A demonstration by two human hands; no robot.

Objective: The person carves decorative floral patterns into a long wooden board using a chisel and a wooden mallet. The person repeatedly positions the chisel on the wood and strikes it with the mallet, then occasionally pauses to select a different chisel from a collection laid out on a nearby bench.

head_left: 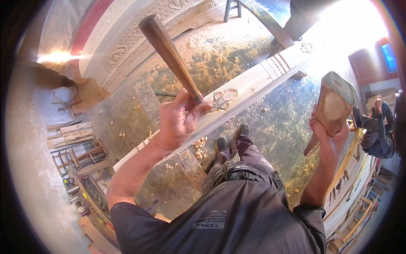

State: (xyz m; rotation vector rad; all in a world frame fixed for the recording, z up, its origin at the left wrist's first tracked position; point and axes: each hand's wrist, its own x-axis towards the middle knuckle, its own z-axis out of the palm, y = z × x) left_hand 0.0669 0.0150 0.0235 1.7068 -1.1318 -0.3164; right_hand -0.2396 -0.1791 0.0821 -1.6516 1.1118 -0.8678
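My left hand (177, 120) is closed round the lower part of a wood chisel (171, 55), whose thick brown wooden handle leans up and to the left. The chisel's tip is hidden by my fingers. They rest on a long pale timber beam (253, 86), right beside a carved flower (220, 100). Off to the right, clear of the beam, my right hand (329, 134) grips a worn wooden mallet (337, 99) close under its block-shaped head. The mallet's handle points down to the left below my hand.
Wood chips (199, 146) lie on the floor around my feet. Large carved panels (122, 51) stand at the far left. A tool-covered bench (344, 186) is at the right, near another person (378, 127). Wooden frames and cluttered tools (91, 182) line the left side.
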